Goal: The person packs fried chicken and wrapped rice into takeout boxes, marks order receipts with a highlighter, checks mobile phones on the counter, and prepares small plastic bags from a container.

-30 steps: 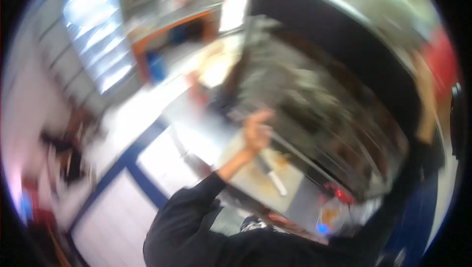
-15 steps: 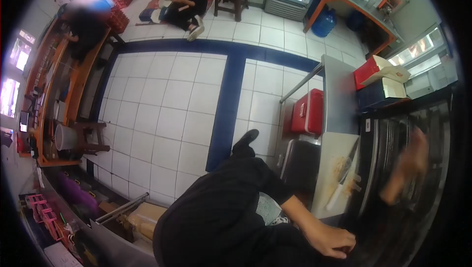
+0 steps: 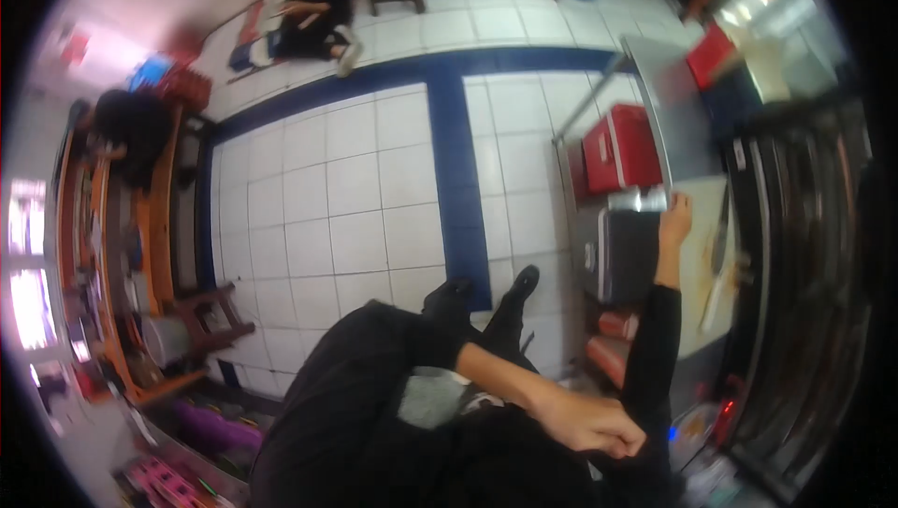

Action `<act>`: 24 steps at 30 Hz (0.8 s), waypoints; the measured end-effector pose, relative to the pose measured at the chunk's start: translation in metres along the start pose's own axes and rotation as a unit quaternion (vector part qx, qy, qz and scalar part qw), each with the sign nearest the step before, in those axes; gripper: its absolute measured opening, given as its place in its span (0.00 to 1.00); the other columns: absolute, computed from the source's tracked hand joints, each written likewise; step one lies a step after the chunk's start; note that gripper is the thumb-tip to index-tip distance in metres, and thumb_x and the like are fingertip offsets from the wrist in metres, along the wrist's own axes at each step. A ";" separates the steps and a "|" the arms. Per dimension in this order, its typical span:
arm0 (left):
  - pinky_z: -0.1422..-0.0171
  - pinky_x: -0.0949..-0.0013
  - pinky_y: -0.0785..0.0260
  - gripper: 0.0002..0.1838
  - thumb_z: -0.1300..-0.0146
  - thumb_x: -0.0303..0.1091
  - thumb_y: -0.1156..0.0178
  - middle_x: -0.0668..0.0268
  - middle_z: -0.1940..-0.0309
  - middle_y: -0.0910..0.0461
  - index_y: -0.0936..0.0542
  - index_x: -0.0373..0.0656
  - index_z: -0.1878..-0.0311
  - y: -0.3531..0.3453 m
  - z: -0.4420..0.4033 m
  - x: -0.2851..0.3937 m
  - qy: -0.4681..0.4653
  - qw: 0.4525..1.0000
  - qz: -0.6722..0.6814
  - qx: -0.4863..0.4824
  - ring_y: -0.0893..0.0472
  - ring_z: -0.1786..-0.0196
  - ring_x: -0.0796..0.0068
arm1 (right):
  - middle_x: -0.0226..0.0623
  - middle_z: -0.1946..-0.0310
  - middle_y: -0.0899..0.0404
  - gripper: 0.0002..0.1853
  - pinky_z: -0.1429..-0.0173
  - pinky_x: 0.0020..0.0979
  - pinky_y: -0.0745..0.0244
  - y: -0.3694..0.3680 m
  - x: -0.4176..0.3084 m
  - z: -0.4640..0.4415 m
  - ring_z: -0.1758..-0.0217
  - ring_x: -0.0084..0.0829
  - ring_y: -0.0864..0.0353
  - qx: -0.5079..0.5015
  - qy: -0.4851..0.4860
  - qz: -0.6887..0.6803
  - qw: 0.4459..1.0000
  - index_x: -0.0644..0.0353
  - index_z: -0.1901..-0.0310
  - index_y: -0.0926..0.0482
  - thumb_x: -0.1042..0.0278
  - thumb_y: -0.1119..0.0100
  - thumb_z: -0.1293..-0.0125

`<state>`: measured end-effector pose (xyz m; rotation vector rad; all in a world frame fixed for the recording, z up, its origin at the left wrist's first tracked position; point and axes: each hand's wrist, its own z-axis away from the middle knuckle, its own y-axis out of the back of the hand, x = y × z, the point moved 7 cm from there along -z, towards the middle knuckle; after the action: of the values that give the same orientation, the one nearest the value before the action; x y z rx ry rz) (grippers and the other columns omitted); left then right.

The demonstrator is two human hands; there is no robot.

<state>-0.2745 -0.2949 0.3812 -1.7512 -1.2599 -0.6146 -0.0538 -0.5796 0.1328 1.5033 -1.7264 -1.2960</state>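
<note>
My left hand is closed in a loose fist in front of my body, with nothing visible in it. My right hand reaches forward, its fingers curled round the near edge of the steel table, beside the pale cutting board. On the board lies a knife with a white handle, among brownish crumbs. Right of the board stands a dark glass-fronted cabinet with metal racks.
Under the table are a red cooler box and a black case. A seated person is at the top, another person at the left bench. A wooden stool and grey bucket stand lower left.
My right hand has moved left from in front of the cabinet to the table edge. My left hand has moved slightly up and left, its fingers more curled. The view has shifted.
</note>
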 end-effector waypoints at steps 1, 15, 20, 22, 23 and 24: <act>0.64 0.69 0.39 0.07 0.35 0.30 0.51 0.64 0.79 0.33 0.33 0.36 0.67 -0.003 0.016 -0.002 0.016 0.999 0.032 -0.023 0.31 0.73 0.71 | 0.41 0.58 0.23 0.12 0.52 0.38 0.29 0.019 -0.033 0.011 0.56 0.43 0.23 0.054 0.016 -0.081 0.995 0.58 0.57 0.24 0.76 0.53 0.42; 0.39 0.68 0.37 0.23 0.41 0.22 0.44 0.55 0.46 0.29 0.34 0.32 0.42 -0.126 0.263 -0.245 0.672 0.719 0.162 -0.075 0.30 0.42 0.68 | 0.47 0.49 0.27 0.20 0.40 0.42 0.35 -0.122 -0.034 0.568 0.42 0.44 0.30 -0.277 -0.603 -0.128 0.738 0.60 0.52 0.27 0.64 0.43 0.47; 0.36 0.66 0.41 0.23 0.42 0.20 0.46 0.55 0.46 0.29 0.34 0.33 0.41 -0.199 0.320 -0.271 0.733 0.630 0.225 -0.122 0.34 0.39 0.66 | 0.48 0.46 0.29 0.30 0.42 0.53 0.36 -0.086 -0.072 0.815 0.42 0.50 0.31 -0.364 -0.733 -0.146 0.556 0.58 0.45 0.31 0.45 0.45 0.43; 0.36 0.66 0.41 0.23 0.41 0.20 0.46 0.56 0.46 0.29 0.34 0.33 0.41 -0.218 0.337 -0.275 0.742 0.609 0.242 -0.143 0.33 0.40 0.67 | 0.51 0.44 0.31 0.36 0.39 0.54 0.39 -0.074 -0.097 0.875 0.40 0.51 0.33 -0.342 -0.777 -0.204 0.487 0.59 0.41 0.36 0.40 0.46 0.44; 0.37 0.67 0.40 0.22 0.41 0.21 0.46 0.56 0.46 0.29 0.34 0.33 0.42 -0.226 0.344 -0.280 0.745 0.600 0.248 -0.155 0.33 0.40 0.67 | 0.52 0.43 0.32 0.39 0.38 0.52 0.40 -0.070 -0.111 0.897 0.39 0.52 0.34 -0.350 -0.781 -0.208 0.473 0.59 0.38 0.39 0.39 0.47 0.44; 0.37 0.67 0.40 0.22 0.41 0.21 0.46 0.56 0.46 0.28 0.33 0.33 0.42 -0.232 0.348 -0.283 0.746 0.593 0.253 -0.165 0.33 0.40 0.67 | 0.54 0.42 0.34 0.42 0.36 0.49 0.40 -0.068 -0.124 0.917 0.38 0.52 0.35 -0.358 -0.784 -0.212 0.461 0.60 0.36 0.42 0.37 0.48 0.44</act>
<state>-0.6255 -0.1107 0.0679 -1.0101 0.5673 -1.5056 -0.7679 -0.1589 -0.2854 -0.2888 -0.7872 -3.6227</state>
